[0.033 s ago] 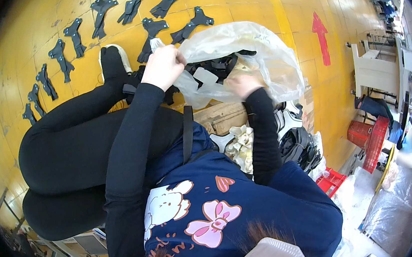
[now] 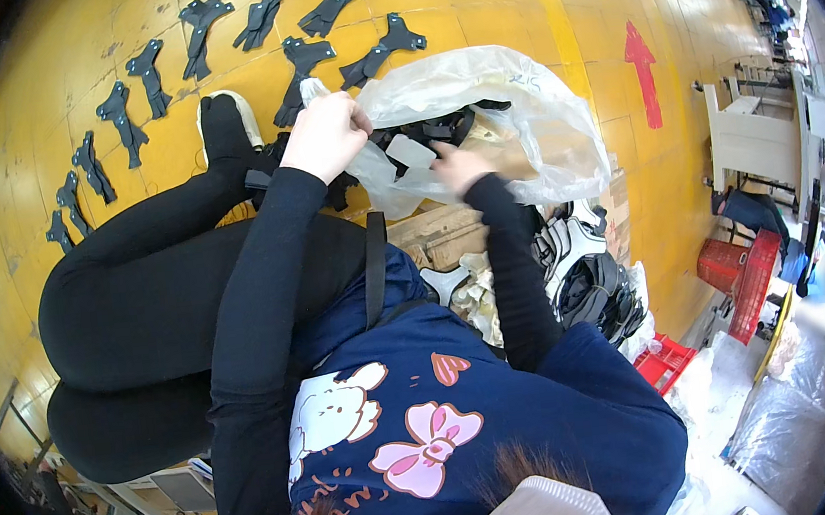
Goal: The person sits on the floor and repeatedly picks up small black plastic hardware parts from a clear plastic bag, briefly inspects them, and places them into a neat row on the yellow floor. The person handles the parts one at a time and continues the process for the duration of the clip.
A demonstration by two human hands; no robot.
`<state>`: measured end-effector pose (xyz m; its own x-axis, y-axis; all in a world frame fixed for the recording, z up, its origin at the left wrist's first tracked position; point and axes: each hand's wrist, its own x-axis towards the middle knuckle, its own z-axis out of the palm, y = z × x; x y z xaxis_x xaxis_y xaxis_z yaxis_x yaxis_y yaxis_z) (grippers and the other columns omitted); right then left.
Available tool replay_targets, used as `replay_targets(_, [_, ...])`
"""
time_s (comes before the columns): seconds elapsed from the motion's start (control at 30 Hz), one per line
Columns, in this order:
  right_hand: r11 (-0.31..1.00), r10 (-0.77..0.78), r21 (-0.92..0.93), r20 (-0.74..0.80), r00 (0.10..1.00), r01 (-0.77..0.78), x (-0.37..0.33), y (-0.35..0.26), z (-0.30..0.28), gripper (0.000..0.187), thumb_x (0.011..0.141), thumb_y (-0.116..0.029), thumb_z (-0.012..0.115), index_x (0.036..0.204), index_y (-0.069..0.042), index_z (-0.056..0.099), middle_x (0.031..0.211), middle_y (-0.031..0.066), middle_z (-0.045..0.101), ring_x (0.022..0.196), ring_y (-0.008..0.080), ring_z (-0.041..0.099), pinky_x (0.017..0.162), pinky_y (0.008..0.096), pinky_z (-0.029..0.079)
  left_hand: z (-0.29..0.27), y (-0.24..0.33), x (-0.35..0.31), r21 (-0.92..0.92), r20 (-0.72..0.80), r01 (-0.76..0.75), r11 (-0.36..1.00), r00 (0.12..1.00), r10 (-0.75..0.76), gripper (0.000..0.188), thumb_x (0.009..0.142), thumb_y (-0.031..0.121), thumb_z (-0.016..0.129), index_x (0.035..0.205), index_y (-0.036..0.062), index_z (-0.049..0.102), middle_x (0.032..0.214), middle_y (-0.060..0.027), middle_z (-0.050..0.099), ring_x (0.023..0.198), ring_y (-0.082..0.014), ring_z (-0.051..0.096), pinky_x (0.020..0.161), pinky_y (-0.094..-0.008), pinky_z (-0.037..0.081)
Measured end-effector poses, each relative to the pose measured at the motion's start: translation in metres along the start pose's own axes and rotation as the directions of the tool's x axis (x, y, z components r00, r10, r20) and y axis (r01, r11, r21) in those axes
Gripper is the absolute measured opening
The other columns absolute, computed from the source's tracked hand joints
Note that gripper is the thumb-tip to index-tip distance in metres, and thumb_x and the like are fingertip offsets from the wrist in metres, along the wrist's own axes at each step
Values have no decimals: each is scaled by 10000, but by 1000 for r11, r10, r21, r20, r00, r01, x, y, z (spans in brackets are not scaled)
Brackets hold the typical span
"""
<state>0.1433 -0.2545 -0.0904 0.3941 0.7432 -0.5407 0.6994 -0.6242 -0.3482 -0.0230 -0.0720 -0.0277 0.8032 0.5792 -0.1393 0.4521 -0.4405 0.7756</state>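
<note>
A clear plastic bag (image 2: pixel 542 103) lies with its mouth open towards me, holding black strap-like pieces (image 2: pixel 459 127) and a pale flat piece (image 2: pixel 413 153). My left hand (image 2: pixel 327 134) pinches the bag's left edge, its gathered plastic poking up beyond the fingers. Inside the mouth, my right hand (image 2: pixel 465 169) reaches with a finger stretched towards the pale piece; it is slightly blurred and nothing shows in its grip. On the yellow floor beyond lie several black strap pieces with snap-like dots (image 2: pixel 304 63), spread in a curved row.
Beside my body sit a cardboard box (image 2: pixel 445 234), cream fabric scraps (image 2: pixel 477 296) and a heap of black and white pieces (image 2: pixel 591 279). Red plastic crates (image 2: pixel 747 283) stand at the right, near a pale workbench (image 2: pixel 757 141). A red arrow (image 2: pixel 642 72) marks the floor.
My right hand has moved left inside the bag mouth, away from the bag's right side and towards the pale piece. The left hand keeps its hold, almost unmoved.
</note>
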Motion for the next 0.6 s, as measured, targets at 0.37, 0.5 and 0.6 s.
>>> replay_targets(0.37, [940,-338,65,335,880,336,29,-10,120,379,858,-307,456,1029,7,585,942,267,622,906,385,606,819,438,476,-1,-10,14,82,35,-60,995,998,57,150,676,35,577,778,11,684,869,-107,623,837,-268,621,768,-320,486])
replay_targets(0.5, [876,-344,416,183,921,245,-6,-2,43,422,881,-344,519,1135,-9,565,1101,226,601,991,325,596,868,375,464,4,-31,19,67,-217,8,998,976,7,248,726,49,588,948,38,699,951,-106,629,857,-254,627,779,-318,484])
replay_targets(0.6, [853,-341,468,166,925,230,-52,46,-43,380,920,-291,512,1225,-66,548,1137,130,614,1003,217,587,899,311,449,-1,-53,33,51,-362,158,986,923,-129,231,743,68,573,931,36,703,980,-131,627,908,-276,626,821,-347,478])
